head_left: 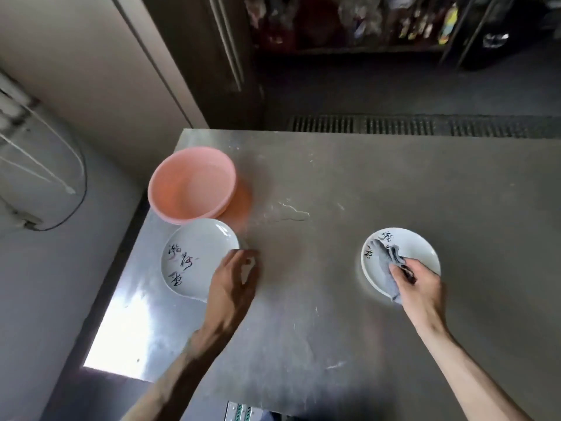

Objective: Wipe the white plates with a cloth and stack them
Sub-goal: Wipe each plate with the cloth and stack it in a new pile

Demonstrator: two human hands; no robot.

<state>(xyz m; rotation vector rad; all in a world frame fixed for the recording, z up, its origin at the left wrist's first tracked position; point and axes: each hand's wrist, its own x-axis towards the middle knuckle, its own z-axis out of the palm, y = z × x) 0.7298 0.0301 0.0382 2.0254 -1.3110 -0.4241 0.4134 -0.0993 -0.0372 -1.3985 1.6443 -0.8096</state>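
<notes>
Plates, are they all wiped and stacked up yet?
Not yet. Done: the right plate seems to sit on another, so a stack looks begun. In hand: the right hand holds the grey cloth on it. Left: the left plate by the pink basin lies apart, the left hand at its rim; it must join the stack, and I cannot tell if it was wiped.

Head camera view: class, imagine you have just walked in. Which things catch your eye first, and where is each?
The pink basin stands out at the far left of the steel table. Just in front of it lies a white plate with brush lettering, the left hand at its right rim. To the right, the right hand holds a grey cloth on a second plate.
</notes>
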